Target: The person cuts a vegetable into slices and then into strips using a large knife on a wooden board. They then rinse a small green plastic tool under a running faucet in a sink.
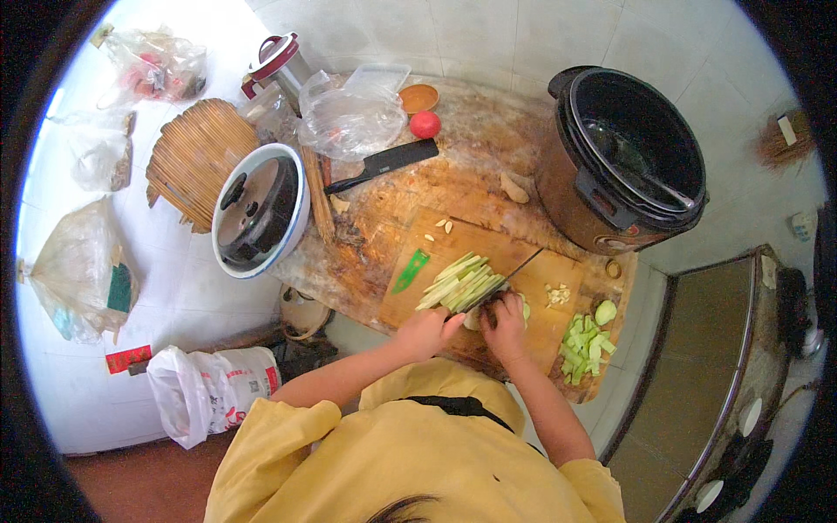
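Note:
My left hand (425,334) is closed at the near end of a dark-bladed knife (485,295); its handle is hidden in the fingers. The blade slants away to the right over the wooden cutting board (410,240). To the blade's left lies a pile of pale green vegetable sticks (458,281). Just right of the blade, my right hand (504,321) bends its fingers down over a pale green vegetable piece (525,307), mostly hidden beneath them. On the board are a green-handled peeler-like tool (410,271), garlic cloves (448,227) and chopped white bits (557,295).
Green vegetable chunks (582,350) lie at the table's right corner. A large black pot (632,131) stands far right. Beyond the board are a black cleaver (397,161), a red round item (425,125) and plastic bags (349,113). A lidded white basin (261,211) sits left.

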Action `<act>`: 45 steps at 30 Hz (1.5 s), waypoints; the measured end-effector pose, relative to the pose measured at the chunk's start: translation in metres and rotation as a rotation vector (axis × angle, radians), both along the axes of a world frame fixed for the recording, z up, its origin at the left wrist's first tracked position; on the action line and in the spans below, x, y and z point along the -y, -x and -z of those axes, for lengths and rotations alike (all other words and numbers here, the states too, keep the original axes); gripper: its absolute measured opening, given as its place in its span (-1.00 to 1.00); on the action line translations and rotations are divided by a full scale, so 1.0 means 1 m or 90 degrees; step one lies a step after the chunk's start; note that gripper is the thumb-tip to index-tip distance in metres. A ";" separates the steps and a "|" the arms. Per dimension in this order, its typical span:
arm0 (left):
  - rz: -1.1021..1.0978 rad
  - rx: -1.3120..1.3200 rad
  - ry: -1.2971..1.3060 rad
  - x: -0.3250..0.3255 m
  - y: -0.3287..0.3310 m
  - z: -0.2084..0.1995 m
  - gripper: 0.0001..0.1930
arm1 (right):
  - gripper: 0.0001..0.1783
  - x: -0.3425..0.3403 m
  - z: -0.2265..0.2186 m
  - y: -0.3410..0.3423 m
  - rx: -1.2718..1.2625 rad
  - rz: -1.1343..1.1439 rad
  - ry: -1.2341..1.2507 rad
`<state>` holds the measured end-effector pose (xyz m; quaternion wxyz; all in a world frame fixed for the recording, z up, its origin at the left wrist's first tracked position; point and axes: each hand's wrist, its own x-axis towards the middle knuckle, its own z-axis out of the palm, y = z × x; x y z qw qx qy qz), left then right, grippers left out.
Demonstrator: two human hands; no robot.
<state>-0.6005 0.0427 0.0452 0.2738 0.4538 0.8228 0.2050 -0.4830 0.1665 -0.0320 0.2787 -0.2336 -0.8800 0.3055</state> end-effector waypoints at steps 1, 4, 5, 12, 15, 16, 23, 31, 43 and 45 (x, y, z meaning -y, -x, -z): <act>0.003 -0.004 -0.001 0.000 0.002 -0.004 -0.54 | -0.72 0.000 -0.003 -0.001 0.011 -0.004 -0.023; 0.022 -0.014 0.006 0.000 0.001 -0.020 -0.55 | -0.73 0.001 -0.006 -0.008 0.028 -0.009 -0.054; 0.027 -0.008 0.036 0.000 -0.001 -0.030 -0.56 | -0.74 0.001 -0.004 -0.010 0.022 -0.003 -0.039; 0.023 -0.028 0.050 0.015 -0.010 -0.042 -0.57 | -0.78 0.004 -0.004 -0.007 -0.057 0.010 0.004; 0.013 -0.010 0.114 0.012 -0.012 -0.056 -0.58 | -0.79 0.004 -0.003 -0.008 -0.050 0.011 0.001; 0.010 -0.005 0.134 0.011 -0.013 -0.063 -0.58 | -0.79 0.003 -0.003 -0.008 -0.047 0.009 -0.003; 0.018 -0.017 0.194 0.018 -0.015 -0.071 -0.54 | -0.81 0.003 0.001 -0.007 -0.034 0.000 0.028; 0.025 0.007 0.165 -0.001 -0.012 -0.050 -0.50 | -0.79 0.002 0.007 -0.007 0.019 -0.015 0.029; 0.001 -0.026 0.024 0.001 -0.008 0.004 -0.54 | -0.81 0.003 0.004 -0.005 -0.040 0.009 -0.027; 0.011 -0.017 -0.015 0.003 -0.005 -0.005 -0.54 | -0.81 0.003 0.004 -0.005 -0.038 0.011 -0.028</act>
